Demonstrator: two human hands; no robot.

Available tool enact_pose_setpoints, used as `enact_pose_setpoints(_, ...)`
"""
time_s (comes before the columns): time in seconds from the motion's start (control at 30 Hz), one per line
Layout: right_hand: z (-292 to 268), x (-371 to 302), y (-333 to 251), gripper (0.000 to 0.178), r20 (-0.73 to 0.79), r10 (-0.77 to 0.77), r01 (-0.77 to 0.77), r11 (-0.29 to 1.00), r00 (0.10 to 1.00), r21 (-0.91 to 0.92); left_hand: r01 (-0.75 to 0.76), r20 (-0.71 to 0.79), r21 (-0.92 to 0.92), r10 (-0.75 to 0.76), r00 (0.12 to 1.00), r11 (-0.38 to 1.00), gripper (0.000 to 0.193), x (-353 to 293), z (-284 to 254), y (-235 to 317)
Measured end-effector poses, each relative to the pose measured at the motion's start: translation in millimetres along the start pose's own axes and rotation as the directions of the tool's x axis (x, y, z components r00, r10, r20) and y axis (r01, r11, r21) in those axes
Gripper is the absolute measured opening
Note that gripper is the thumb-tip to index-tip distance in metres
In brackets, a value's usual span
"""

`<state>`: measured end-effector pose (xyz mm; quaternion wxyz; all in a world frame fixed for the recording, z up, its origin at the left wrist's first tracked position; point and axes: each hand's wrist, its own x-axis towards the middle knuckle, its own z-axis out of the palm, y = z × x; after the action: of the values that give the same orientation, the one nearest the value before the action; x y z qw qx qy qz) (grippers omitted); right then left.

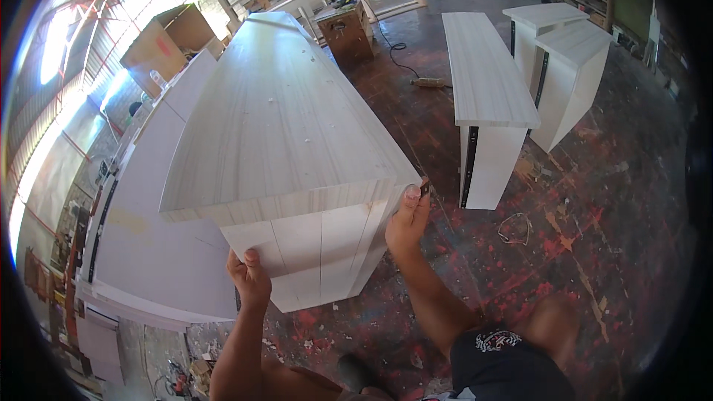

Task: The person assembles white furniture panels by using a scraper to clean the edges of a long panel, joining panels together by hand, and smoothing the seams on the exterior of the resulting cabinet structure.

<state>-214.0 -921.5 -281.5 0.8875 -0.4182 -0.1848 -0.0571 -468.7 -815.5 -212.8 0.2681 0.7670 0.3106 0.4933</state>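
In front of me stands a long cabinet (278,126) with a pale wood-grain top and white panels below. At its near left, my left hand (251,275) is closed round the edge of a white end panel (301,245), the thumb on its face. My right hand (407,219) is at the near right corner of the top, thumb up and fingers closed. A small dark bit shows at its fingertips; what it is I cannot make out. Fine vertical lines run down the end panel. Small pale crumbs lie on the top.
White drawer-like units (490,67) with wood-grain tops and black runners stand at the right. A large pale panelled piece (160,230) lies along the left. A power strip (429,82) and cable lie on the paint-stained floor (535,252). Farther back are a brown box (346,33) and wooden frames.
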Motion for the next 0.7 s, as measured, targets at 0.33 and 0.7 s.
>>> enact_pose_setpoints(0.33,-26,16,5,0.048,-0.059,0.146,-0.143,0.988,0.988,0.051,-0.072,0.062,-0.011,0.072,0.995,0.997,0.066,0,25,17)
enact_pose_setpoints(0.7,-73,34,34,0.059,-0.136,0.242,-0.249,0.968,0.961,-0.036,-0.071,0.191,0.019,0.066,0.979,0.997,0.062,2,64,51)
